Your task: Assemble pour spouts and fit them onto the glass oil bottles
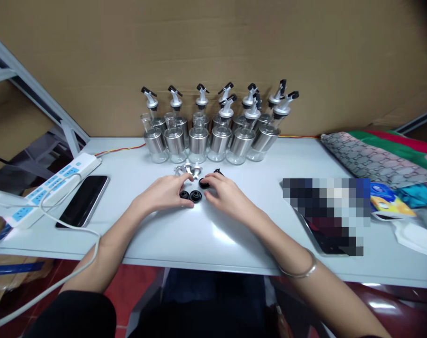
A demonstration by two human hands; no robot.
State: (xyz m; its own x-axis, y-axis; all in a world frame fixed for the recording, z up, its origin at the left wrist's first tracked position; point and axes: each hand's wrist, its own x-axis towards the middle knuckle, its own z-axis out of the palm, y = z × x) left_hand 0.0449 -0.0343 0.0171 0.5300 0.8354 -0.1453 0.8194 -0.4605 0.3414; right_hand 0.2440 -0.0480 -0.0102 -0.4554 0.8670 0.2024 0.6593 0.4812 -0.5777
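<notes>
My left hand (167,191) lies on the white table with thumb and fingers apart, beside two round black stopper parts (195,196). My right hand (227,193) is opposite, its fingers spread and curved over another black round part (203,183); whether they touch it I cannot tell. Several silver pourer heads (188,170) lie just beyond my hands. A small black piece (217,171) shows past the right fingers. Behind stand two rows of glass bottles with steel sleeves (198,141). Three front-left bottles have bare necks; others carry silver pourers with black levers (226,109).
At left are a white power strip (51,188) with a cable and a dark phone (83,202). A partly pixelated device (326,239) lies at right, near a yellow-blue packet (391,199) and a patterned cushion-like bundle (371,157). Cardboard (217,42) rises behind the bottles.
</notes>
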